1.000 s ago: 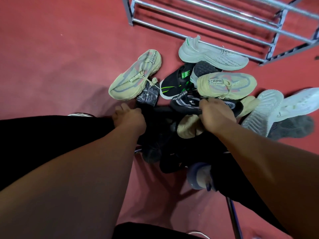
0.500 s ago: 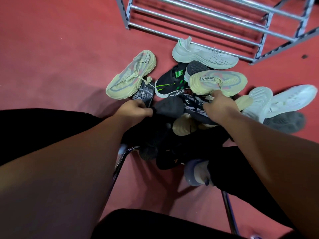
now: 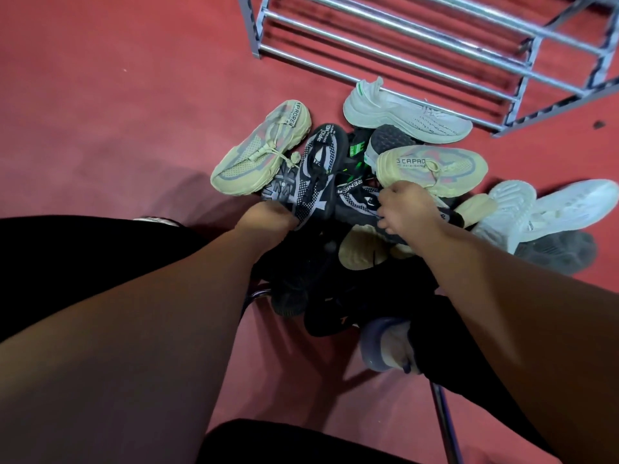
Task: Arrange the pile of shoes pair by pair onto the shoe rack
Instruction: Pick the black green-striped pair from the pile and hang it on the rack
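"CAPAD" on beige sneaker (image 3: 432,169), "RENE" on black sneaker (image 3: 357,203)

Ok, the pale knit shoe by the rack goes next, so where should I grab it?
By the raised heel collar of the pale knit shoe, at its green-tabbed end, from above: that collar stands up free, while the toe lies low and the near side abuts a dark-soled shoe.

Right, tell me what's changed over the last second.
The left hand dug a black-and-grey knit sneaker out of the pile and holds it by the toe. The right hand stays gripping the matching sneaker. Beige sneakers, white sneakers and shoe rack have not moved.
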`<state>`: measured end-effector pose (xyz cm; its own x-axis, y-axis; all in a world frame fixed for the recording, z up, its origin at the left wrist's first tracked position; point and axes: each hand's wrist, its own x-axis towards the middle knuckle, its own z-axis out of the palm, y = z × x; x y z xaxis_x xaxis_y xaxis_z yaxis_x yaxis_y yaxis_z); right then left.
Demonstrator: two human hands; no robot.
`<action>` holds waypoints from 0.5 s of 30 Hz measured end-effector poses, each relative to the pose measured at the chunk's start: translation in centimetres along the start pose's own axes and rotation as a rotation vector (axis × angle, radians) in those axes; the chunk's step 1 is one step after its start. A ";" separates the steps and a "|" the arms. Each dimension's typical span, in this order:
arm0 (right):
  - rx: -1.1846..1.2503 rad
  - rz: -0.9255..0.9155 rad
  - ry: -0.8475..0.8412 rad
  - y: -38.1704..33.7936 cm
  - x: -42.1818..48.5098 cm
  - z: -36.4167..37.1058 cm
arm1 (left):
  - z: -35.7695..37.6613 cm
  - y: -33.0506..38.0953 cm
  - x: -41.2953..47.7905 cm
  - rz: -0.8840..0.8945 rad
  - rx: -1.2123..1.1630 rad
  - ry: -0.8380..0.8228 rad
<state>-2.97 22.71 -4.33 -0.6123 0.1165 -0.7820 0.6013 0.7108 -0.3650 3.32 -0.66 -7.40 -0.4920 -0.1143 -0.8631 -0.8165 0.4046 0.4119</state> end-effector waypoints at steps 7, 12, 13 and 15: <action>0.097 0.168 -0.362 -1.0 1.2 5.8 | 0.1 -3.5 1.6 -0.245 -0.122 0.193; 0.146 0.180 -0.405 -0.4 2.6 8.4 | 1.0 -5.8 3.8 -0.375 -0.249 0.166; 0.163 0.176 -0.419 -0.4 2.8 8.4 | 1.2 -6.4 4.4 -0.413 -0.316 0.140; 0.178 0.191 -0.445 -0.2 3.2 8.1 | 1.2 -6.7 4.4 -0.436 -0.356 0.124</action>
<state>-0.91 17.29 -10.83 -0.2286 -0.1018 -0.9682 0.7827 0.5722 -0.2450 7.00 -2.75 -14.32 -0.1009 -0.3160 -0.9434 -0.9926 -0.0318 0.1168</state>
